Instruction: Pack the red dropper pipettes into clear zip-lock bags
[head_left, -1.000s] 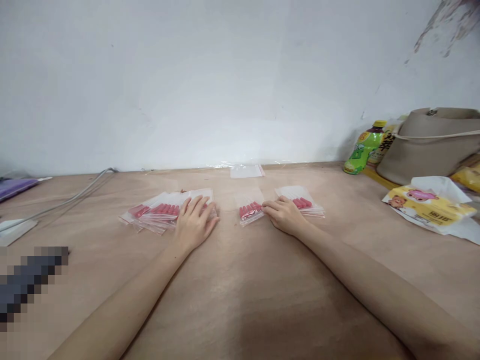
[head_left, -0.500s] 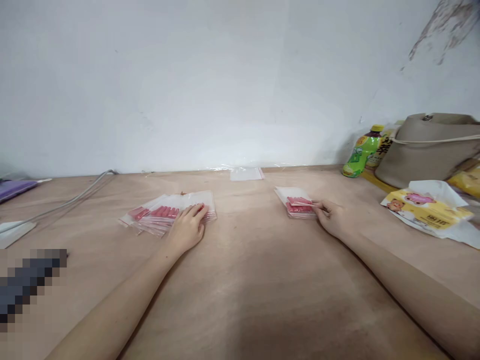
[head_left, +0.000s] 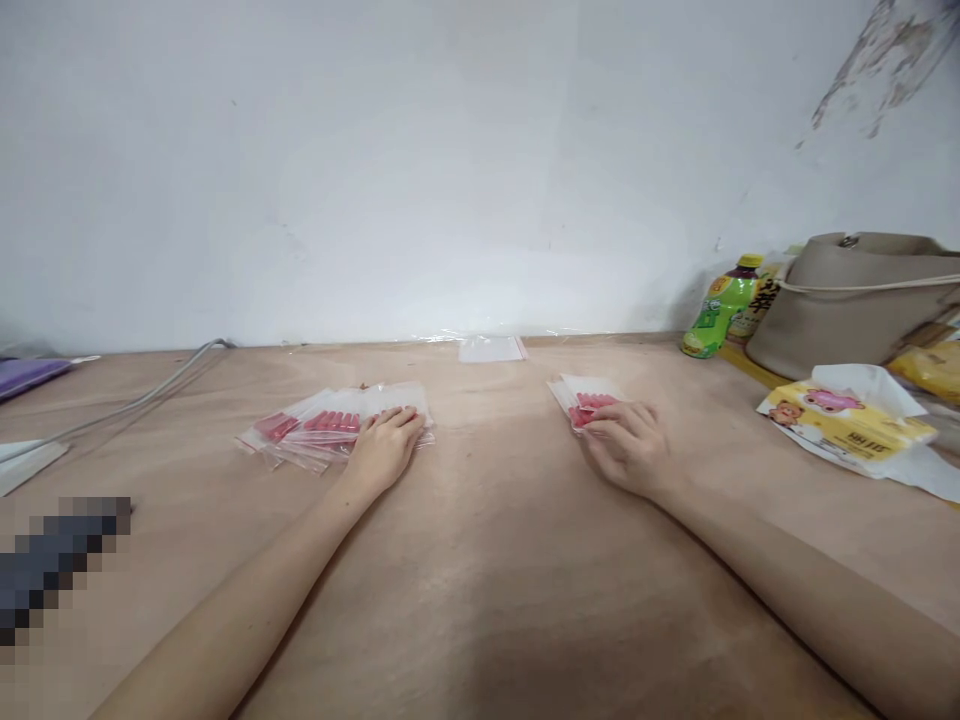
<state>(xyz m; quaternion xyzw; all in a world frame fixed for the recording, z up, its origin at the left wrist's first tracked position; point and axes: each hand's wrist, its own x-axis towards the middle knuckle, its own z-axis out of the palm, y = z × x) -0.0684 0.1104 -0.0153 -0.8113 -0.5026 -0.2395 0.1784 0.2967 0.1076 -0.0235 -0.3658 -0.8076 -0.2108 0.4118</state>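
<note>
On the left, a fanned-out row of clear zip bags [head_left: 307, 425] lies on the table, with red stick-like pieces showing inside. My left hand [head_left: 386, 445] rests flat over the right end of this row, its fingers stretched out and partly covering the bags. A smaller pile of similar bags [head_left: 589, 395] with red pieces sits to the right. Above its near right edge is my right hand [head_left: 630, 445], fingers bent and apart from the thumb, the fingertips at the red pieces. Slight blur softens this hand, and it hides part of the pile.
A flat white bag [head_left: 491, 349] lies by the wall. At right stand a green bottle [head_left: 720, 310] and a grey-beige bag [head_left: 847, 310], with a yellow tissue pack [head_left: 855, 415] before them. A grey cable [head_left: 161, 385] and a purple item [head_left: 30, 377] are at left.
My right hand has moved left over the small pile; the bag edge it pinched and lifted now lies lower. My left hand has stayed on its row, fingers slightly shifted.
</note>
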